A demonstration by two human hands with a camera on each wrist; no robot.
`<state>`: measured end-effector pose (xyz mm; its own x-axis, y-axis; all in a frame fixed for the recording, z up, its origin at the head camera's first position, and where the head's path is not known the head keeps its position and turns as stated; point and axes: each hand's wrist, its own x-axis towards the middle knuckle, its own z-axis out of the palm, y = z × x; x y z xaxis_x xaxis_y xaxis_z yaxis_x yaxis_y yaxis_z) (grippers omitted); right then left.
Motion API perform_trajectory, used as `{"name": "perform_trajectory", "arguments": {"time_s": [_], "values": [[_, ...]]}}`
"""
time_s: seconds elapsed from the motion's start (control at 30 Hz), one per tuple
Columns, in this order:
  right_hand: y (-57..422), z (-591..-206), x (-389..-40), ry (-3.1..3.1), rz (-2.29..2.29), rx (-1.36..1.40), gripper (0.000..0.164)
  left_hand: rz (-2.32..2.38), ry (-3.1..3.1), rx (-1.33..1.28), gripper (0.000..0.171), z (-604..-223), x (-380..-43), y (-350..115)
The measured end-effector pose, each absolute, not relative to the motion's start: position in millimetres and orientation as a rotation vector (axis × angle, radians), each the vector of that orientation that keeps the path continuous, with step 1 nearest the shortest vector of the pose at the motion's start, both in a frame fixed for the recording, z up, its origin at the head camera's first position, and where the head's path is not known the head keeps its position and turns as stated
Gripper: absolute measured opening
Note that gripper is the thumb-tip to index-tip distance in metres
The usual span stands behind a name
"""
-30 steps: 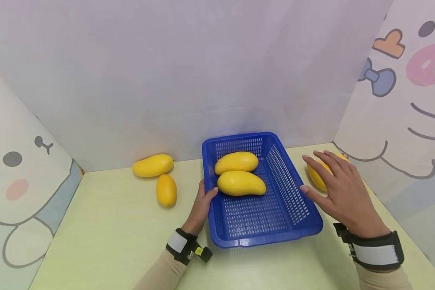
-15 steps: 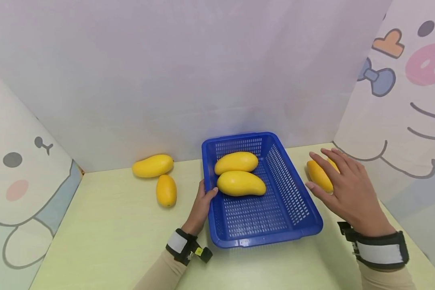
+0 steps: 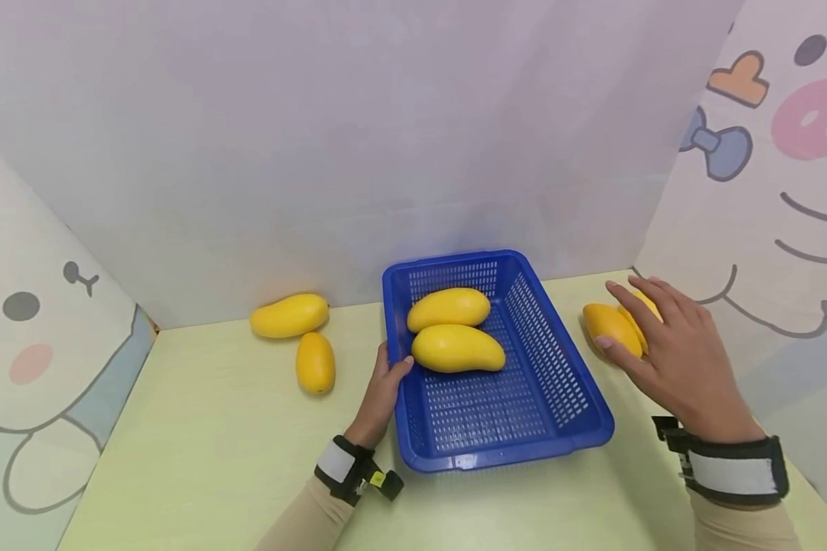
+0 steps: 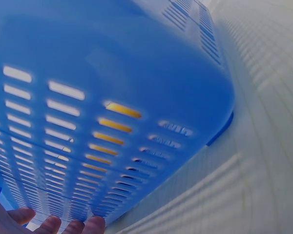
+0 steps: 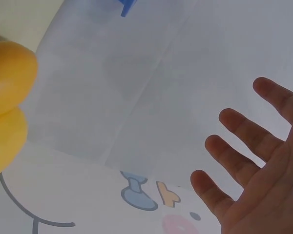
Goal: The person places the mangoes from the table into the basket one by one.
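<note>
A blue perforated plastic basket (image 3: 557,360) stands mid-table in the head view. Two yellow mangoes, an upper mango (image 3: 449,309) and a lower mango (image 3: 458,349), lie inside against its left side. My left hand (image 3: 377,398) grips the basket's left rim, thumb over the edge; its fingertips (image 4: 94,225) rest against the outer wall in the left wrist view. With fingers spread, my right hand (image 3: 689,363) hovers over two orange-yellow mangoes to the right of the basket. The nearer mango (image 3: 611,327) shows well; the farther mango (image 3: 644,303) is partly hidden by the fingers.
On the left of the pale green table (image 3: 200,428) lie a yellow mango (image 3: 289,315) by the back wall and an orange-yellow mango (image 3: 315,363) just in front. A pale back wall (image 3: 317,153) and cartoon-printed side panels enclose the table.
My right hand has moved to the right, away from the basket's rim, uncovering more of the nearer mango. The left hand and the basket stay in place.
</note>
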<state>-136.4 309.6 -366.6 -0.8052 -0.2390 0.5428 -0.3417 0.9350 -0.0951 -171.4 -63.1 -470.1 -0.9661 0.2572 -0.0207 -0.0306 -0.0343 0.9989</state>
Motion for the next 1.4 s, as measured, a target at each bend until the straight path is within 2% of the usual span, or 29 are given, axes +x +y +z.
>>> {"name": "perform_trajectory", "arguments": {"time_s": [0.7,1.4], "values": [[334,-367,-148,-2.559,0.252,0.314,0.07,2.12,2.034,0.255,0.058,-469,-173,-63],[361,-388,-170,-2.736,0.291,0.112,0.068,2.096,2.038,0.244,0.056,-470,-172,-63]]}}
